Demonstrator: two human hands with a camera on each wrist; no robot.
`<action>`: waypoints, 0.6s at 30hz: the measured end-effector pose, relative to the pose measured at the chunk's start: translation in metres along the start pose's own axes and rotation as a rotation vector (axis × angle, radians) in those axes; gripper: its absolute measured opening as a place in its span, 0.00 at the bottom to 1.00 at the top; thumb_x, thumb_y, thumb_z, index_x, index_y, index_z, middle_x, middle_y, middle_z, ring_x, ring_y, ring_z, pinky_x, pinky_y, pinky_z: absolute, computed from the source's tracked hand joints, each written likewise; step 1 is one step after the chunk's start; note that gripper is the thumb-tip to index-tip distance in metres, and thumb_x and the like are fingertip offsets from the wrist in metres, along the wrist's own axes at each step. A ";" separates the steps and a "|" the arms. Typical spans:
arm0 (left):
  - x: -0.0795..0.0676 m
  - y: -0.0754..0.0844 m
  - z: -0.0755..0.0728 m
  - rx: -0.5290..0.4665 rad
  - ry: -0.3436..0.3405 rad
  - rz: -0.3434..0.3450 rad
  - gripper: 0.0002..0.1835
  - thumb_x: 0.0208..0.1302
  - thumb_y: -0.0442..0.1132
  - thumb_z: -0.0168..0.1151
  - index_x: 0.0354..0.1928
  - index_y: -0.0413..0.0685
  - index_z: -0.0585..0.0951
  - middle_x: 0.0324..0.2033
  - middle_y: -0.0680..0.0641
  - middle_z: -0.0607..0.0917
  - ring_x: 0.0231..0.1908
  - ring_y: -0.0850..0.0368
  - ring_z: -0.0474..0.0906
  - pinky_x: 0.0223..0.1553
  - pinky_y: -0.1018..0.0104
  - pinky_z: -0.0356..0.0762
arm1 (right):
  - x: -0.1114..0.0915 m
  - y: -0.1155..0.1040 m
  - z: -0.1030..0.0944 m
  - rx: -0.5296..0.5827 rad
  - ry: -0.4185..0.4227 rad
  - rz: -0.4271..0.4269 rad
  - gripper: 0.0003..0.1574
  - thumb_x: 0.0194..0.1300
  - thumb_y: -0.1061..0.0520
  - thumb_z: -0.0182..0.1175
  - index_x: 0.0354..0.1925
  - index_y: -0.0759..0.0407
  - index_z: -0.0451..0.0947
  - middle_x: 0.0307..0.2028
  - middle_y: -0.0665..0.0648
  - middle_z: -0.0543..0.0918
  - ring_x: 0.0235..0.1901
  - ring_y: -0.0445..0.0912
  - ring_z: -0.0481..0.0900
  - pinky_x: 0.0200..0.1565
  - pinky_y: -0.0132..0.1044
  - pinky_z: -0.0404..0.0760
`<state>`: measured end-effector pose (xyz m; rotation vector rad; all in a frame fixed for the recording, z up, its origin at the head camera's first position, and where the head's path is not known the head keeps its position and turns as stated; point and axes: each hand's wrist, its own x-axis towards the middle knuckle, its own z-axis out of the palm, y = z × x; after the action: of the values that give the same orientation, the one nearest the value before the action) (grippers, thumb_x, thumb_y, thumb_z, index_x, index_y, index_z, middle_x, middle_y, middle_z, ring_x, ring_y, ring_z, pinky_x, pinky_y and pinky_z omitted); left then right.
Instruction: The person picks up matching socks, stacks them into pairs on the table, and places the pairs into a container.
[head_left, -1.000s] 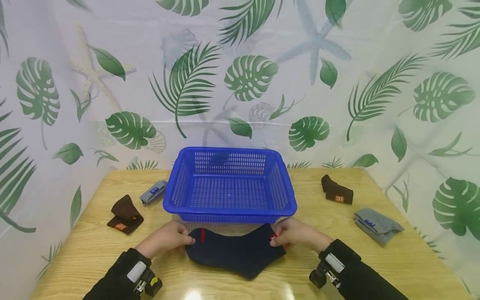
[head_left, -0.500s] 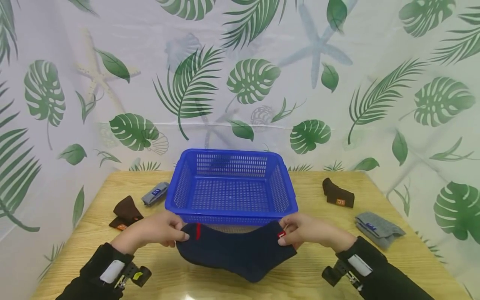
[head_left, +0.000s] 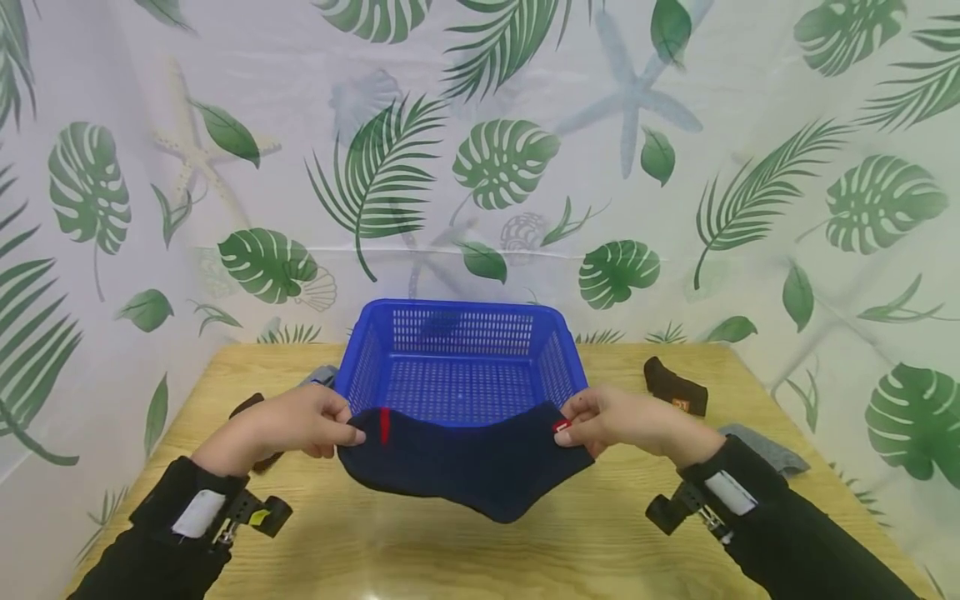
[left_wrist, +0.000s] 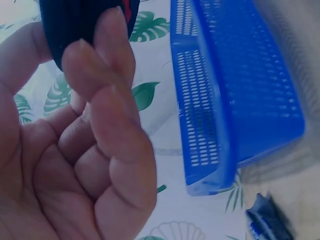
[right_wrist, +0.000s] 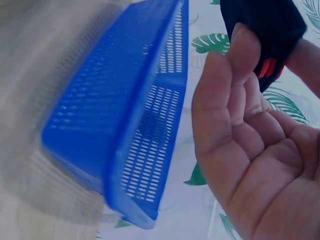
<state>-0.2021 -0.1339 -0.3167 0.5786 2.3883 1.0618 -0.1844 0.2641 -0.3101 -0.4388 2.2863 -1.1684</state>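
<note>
my left hand (head_left: pixel 292 427) pinches the toe end of a dark navy sock (head_left: pixel 465 462) between thumb and fingers, close by its red stripe (head_left: pixel 385 425). my right hand (head_left: pixel 626 421) pinches the other end, at the cuff, with the thumb beside a small red label (head_left: pixel 560 426). the navy sock spans the gap between my two grips, raised above the wooden table (head_left: pixel 420 550), its middle sagging and its heel pointing down, nearer my right grip than my left. straight beyond it sits a blue basket (head_left: pixel 461 306), part of its near side hidden behind the cloth. past my left grip a grey bundle (head_left: pixel 322 375) lies beside the basket, and a brown bundle (head_left: pixel 247 402) shows only in part behind that wrist. out past my right grip lies a folded brown sock (head_left: pixel 671 385) with an orange label (head_left: pixel 681 405); nearer that forearm, a folded grey sock (head_left: pixel 772 450) is partly covered by my black sleeve (head_left: pixel 810 521).
</note>
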 end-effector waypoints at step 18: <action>0.044 0.032 -0.066 -0.009 0.173 -0.065 0.14 0.68 0.41 0.57 0.24 0.46 0.70 0.26 0.51 0.74 0.26 0.58 0.71 0.33 0.67 0.74 | 0.047 -0.040 -0.049 0.011 0.253 -0.010 0.13 0.70 0.55 0.58 0.38 0.67 0.74 0.23 0.49 0.65 0.22 0.40 0.64 0.44 0.40 0.82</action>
<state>-0.2684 -0.1287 -0.2634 0.4188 2.5305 1.1344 -0.2495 0.2487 -0.2684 -0.3127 2.4913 -1.3050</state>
